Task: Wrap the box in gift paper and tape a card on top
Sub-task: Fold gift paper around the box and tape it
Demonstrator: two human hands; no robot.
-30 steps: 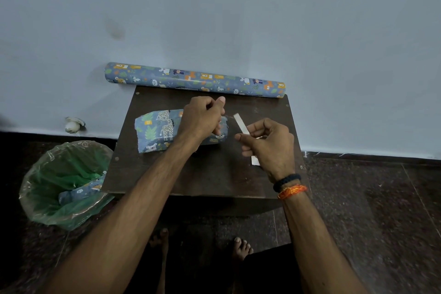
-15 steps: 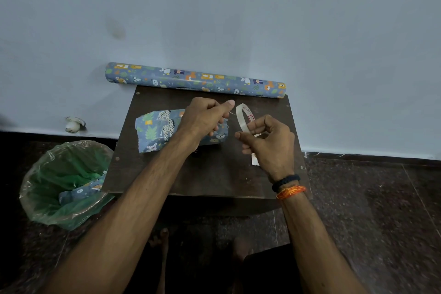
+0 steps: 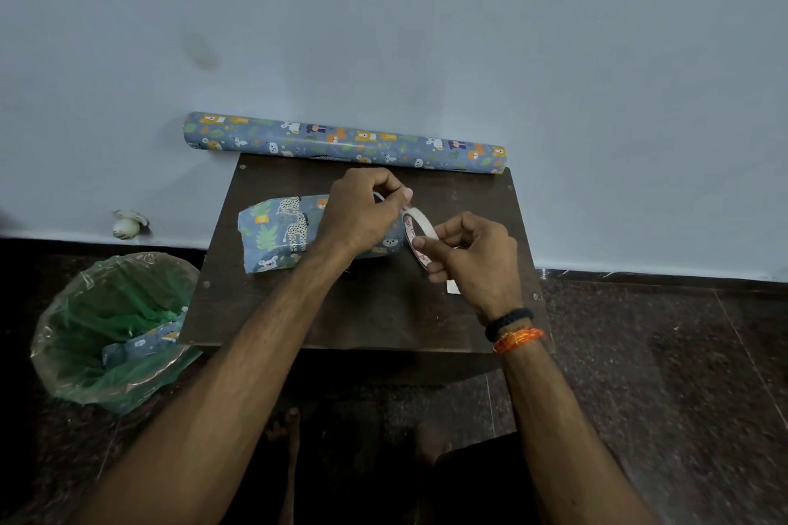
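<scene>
Head view: on the table (image 3: 375, 311) the box (image 3: 281, 234) lies already wrapped. Right hand (image 3: 473, 260) grips the tape roll (image 3: 415, 237); left hand (image 3: 362, 211) pinches at its free end. Card, half hidden under the right hand, appears not yet taped.

A room in a home: plain pale-blue painted wall (image 3: 426, 13), dark speckled stone floor (image 3: 661, 375), small dark wooden bench (image 3: 383, 311) against the wall, and a green-lined waste bin (image 3: 111, 328) beside it.
</scene>
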